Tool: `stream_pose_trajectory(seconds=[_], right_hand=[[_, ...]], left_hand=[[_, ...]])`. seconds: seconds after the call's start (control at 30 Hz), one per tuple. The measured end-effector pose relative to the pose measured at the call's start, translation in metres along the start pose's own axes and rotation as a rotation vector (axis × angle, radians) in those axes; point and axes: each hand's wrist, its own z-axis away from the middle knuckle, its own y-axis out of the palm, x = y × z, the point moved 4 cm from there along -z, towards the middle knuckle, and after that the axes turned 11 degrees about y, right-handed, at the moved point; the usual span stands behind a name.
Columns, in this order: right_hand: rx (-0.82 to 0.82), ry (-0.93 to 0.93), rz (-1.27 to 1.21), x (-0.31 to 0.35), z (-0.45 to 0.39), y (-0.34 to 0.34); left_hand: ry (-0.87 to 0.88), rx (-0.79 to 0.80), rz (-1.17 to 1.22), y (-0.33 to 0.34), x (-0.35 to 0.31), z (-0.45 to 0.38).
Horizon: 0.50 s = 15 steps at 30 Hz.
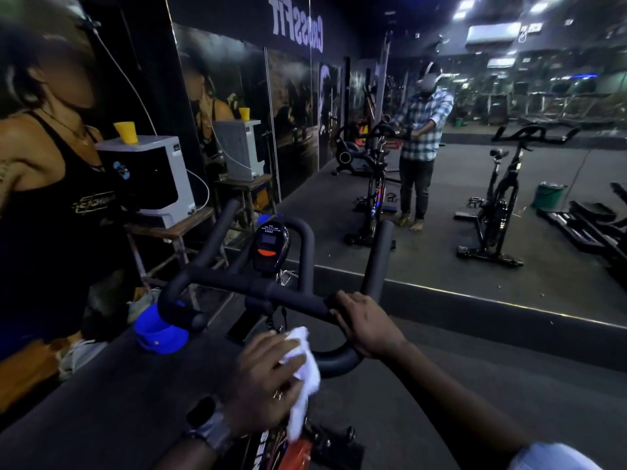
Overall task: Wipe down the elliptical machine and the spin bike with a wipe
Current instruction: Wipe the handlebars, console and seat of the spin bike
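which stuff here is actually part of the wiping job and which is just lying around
Part of the job:
- white crumpled wipe, held in the left hand
- black spin bike handlebar, gripped by the right hand
- black oval bike console

Just lying about:
- blue plastic cap
- yellow cup
- grey-and-black box machine
- green bucket

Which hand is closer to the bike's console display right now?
Right. The right hand grips the handlebar below and right of the console display. The left hand holds the white wipe lower on the bar's near curve, farther away.
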Motion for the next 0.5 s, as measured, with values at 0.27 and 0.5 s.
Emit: stream_pose_trajectory(seconds=[0.27, 0.5], right_hand=[[-0.014, -0.015, -0.001, -0.004, 0.0, 0.003], [-0.052, -0.035, -0.008, 0.0, 0.002, 0.0]], left_hand=[[-0.099, 0.167, -0.09, 0.049, -0.035, -0.029], [-0.185, 0.203, -0.181, -0.012, 0.022, 0.014]])
